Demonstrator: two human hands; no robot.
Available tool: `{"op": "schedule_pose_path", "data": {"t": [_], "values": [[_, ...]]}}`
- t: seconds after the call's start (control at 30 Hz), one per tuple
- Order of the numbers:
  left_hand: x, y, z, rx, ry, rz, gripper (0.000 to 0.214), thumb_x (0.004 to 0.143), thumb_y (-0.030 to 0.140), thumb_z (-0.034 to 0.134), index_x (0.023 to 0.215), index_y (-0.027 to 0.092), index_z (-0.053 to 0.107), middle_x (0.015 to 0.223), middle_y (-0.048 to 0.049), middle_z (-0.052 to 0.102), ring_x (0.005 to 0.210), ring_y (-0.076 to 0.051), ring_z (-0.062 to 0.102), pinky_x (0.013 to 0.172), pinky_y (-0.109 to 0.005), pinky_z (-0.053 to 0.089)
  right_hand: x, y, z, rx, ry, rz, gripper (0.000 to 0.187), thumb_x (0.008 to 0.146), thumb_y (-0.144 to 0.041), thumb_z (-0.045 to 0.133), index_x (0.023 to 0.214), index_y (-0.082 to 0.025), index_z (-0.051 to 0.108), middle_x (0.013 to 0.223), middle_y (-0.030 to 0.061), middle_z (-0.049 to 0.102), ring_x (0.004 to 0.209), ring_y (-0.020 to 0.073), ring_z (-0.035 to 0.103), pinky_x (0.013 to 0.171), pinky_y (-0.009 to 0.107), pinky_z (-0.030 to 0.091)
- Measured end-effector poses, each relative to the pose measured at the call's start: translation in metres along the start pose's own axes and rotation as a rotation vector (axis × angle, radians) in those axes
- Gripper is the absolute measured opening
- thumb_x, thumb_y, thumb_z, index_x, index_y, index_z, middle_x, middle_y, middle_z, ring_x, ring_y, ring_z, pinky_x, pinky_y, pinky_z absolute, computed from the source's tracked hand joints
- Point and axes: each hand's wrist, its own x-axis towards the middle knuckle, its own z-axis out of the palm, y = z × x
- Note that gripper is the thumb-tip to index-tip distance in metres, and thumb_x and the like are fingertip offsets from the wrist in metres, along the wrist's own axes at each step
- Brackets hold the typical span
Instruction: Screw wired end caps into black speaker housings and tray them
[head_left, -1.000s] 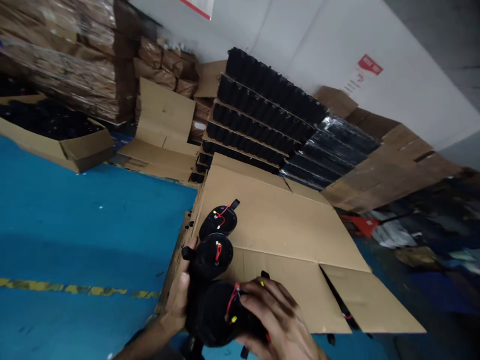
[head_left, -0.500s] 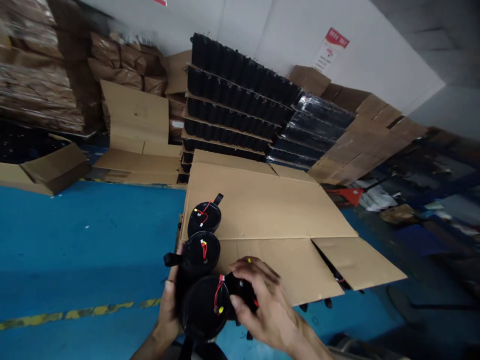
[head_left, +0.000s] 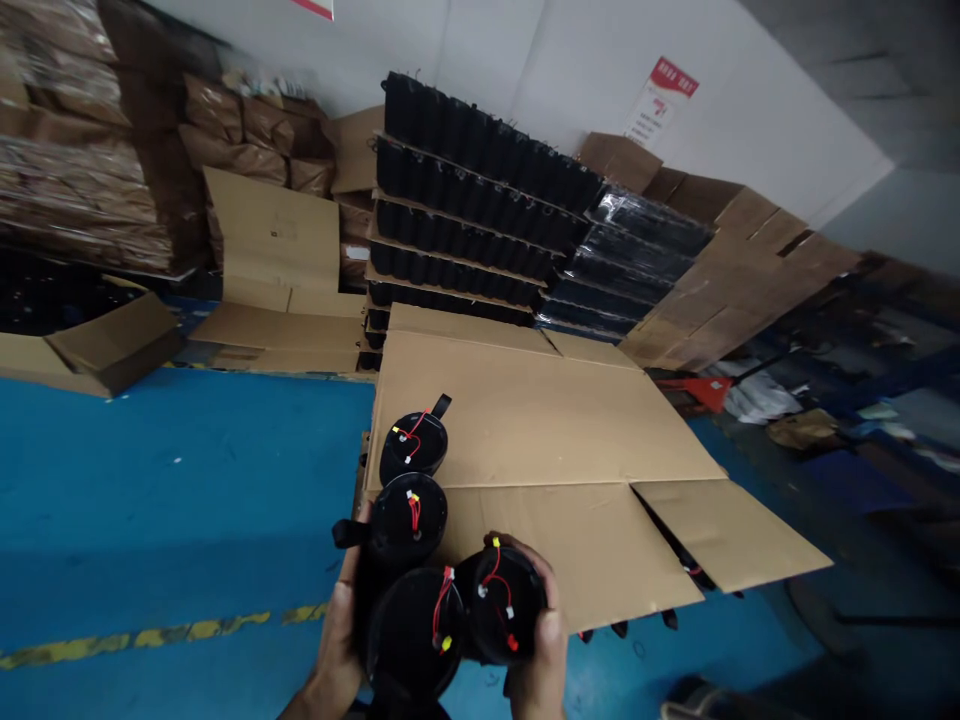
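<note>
Black cylinders (head_left: pixel 405 630) containing red wires (head_left: pixel 415 514) are clasped between left hand (head_left: pixel 337 645) and right hand (head_left: pixel 546 655), fingers curled around the sides.

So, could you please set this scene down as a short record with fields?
Left hand: against the left side of the near black cylinders
Right hand: curled around the rightmost cylinder
Cylinder count near hands: four
Cylinder tops: red wires with small connectors
Farthest cylinder: on the cardboard sheet, strap sticking out
Behind: stacked layers of black cylinders
Floor: blue, with a yellow-and-black stripe
</note>
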Motion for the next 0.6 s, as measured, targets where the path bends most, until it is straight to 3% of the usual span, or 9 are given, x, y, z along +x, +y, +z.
{"op": "schedule_pose_path", "data": {"t": [0.1, 0.23, 0.33, 0.47, 0.6], "values": [[-0.002, 0.005, 0.002, 0.022, -0.022, -0.018, 0.071, 0.082, 0.075, 0.063, 0.142, 0.037, 0.061, 0.156, 0.0036, 0.056, 0.159, -0.033, 0.021, 0.132, -0.048, 0.017, -0.007, 0.01, 0.007, 0.058, 0.096, 0.046, 0.059, 0.096, -0.067, 0.045, 0.129, -0.021, 0.063, 0.131, 0.016, 0.069, 0.117, 0.0359, 0.068, 0.09, 0.052, 0.059], [-0.006, 0.01, 0.013, 0.006, -0.019, -0.038, 0.064, 0.084, 0.076, 0.06, 0.139, 0.042, 0.063, 0.155, 0.0093, 0.056, 0.159, -0.03, 0.022, 0.132, -0.045, 0.021, -0.006, -0.002, 0.013, 0.056, 0.111, 0.056, 0.061, 0.095, -0.069, 0.045, 0.128, -0.021, 0.064, 0.13, 0.0156, 0.069, 0.116, 0.0364, 0.068, 0.09, 0.053, 0.058], [-0.013, 0.015, 0.028, -0.041, 0.021, -0.058, 0.067, 0.083, 0.076, 0.061, 0.142, 0.043, 0.06, 0.154, 0.0096, 0.057, 0.158, -0.031, 0.023, 0.13, -0.045, 0.029, -0.003, -0.008, 0.015, 0.024, 0.083, 0.059, 0.068, 0.096, -0.074, 0.039, 0.131, -0.021, 0.063, 0.132, 0.0158, 0.068, 0.119, 0.0367, 0.067, 0.094, 0.055, 0.056], [-0.021, 0.025, 0.045, -0.093, 0.027, -0.097, 0.078, 0.082, 0.079, 0.059, 0.152, 0.047, 0.045, 0.159, 0.0084, 0.052, 0.155, -0.033, 0.033, 0.119, -0.046, 0.047, 0.001, -0.002, 0.013, 0.093, 0.054, 0.003, 0.088, 0.092, -0.087, 0.025, 0.139, -0.021, 0.061, 0.141, 0.0163, 0.063, 0.13, 0.0385, 0.06, 0.101, 0.059, 0.052], [-0.018, 0.028, 0.038, -0.103, -0.033, -0.083, 0.076, 0.082, 0.079, 0.059, 0.15, 0.048, 0.047, 0.162, 0.0079, 0.048, 0.151, -0.034, 0.04, 0.109, -0.043, 0.056, -0.001, 0.006, 0.012, 0.202, 0.121, 0.078, 0.094, 0.088, -0.091, 0.02, 0.144, -0.026, 0.057, 0.152, 0.0132, 0.054, 0.143, 0.0383, 0.047, 0.114, 0.064, 0.039]]}}
